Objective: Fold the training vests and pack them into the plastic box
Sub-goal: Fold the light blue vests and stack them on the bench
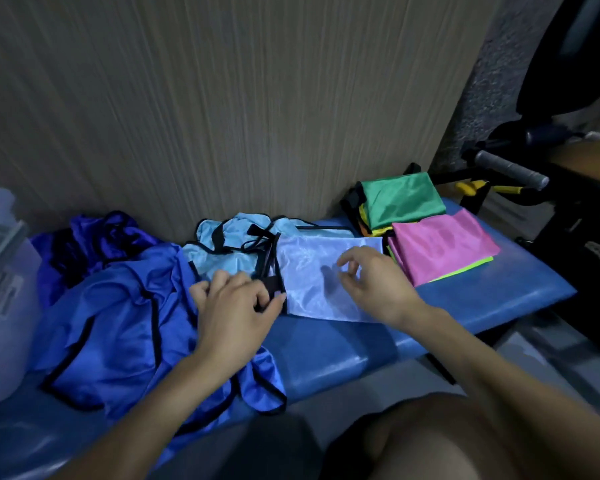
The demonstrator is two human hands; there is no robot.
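A light blue vest [312,271] with black trim lies partly folded on the blue padded bench [343,355]. My left hand [232,306] pinches its black-edged strap end between thumb and fingers. Just over the folded pale panel, my right hand [368,282] hovers with fingers loosely curled and nothing in them. A royal blue vest [118,327] lies crumpled at the left, with a darker blue one [84,244] behind it. Folded vests are stacked at the right: pink [440,247] over lime, green [402,199] over yellow and orange. The translucent plastic box [4,289] stands at the far left.
A wood-grain wall panel [222,98] rises right behind the bench. Black gym equipment with a grey grip [510,169] and yellow parts stands at the right. My knee [413,441] is at the bottom, in front of the bench edge.
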